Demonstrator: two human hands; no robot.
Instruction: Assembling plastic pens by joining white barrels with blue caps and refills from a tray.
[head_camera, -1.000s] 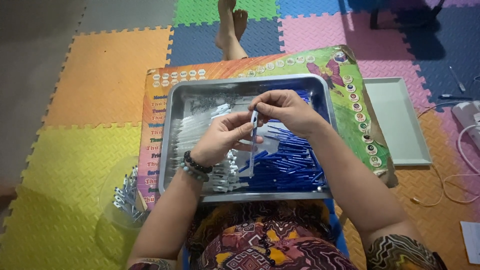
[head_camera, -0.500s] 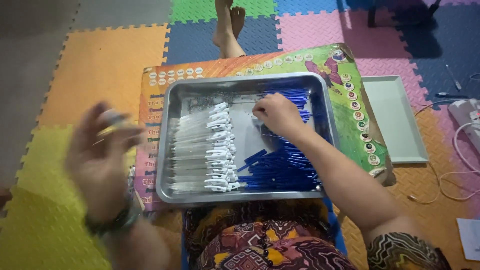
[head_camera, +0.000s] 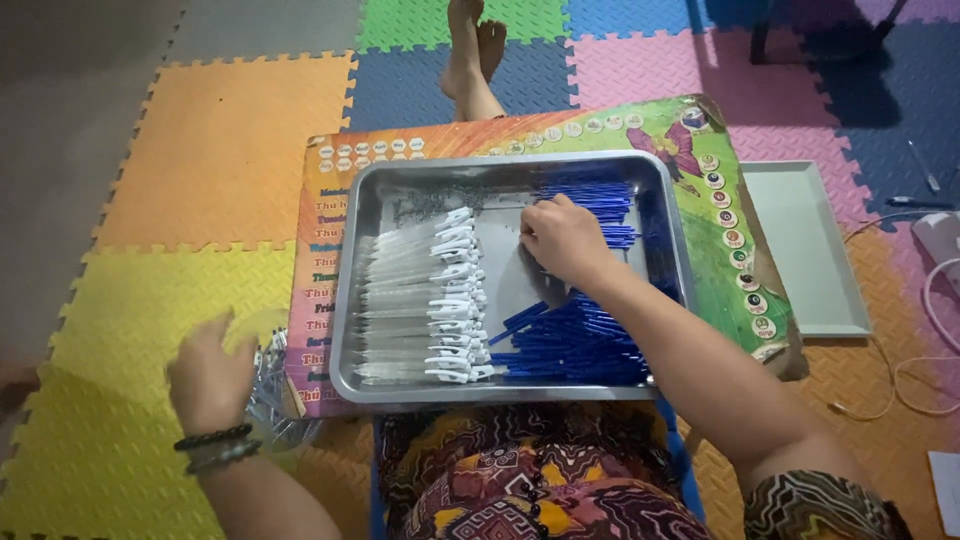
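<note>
A steel tray (head_camera: 351, 300) rests on my lap atop a colourful board (head_camera: 720, 130). In it lie a row of clear pen barrels with white clips (head_camera: 420, 300) on the left and a heap of blue pen parts (head_camera: 580, 345) on the right. My right hand (head_camera: 560, 238) rests palm down inside the tray, fingers curled over the blue parts near the middle; what they hold is hidden. My left hand (head_camera: 210, 372) hangs over a clear container of assembled pens (head_camera: 272, 395) on the floor at the left, its fingers spread.
Foam puzzle mats in several colours cover the floor. A pale empty tray (head_camera: 800, 250) lies to the right of the board, with white cables (head_camera: 920, 380) and a pen (head_camera: 920, 165) beyond it. My bare feet (head_camera: 472, 45) stretch out past the board.
Both hands were together over the tray holding a pen. My left hand swung out to the left and down to the container; my right hand dropped onto the blue parts.
</note>
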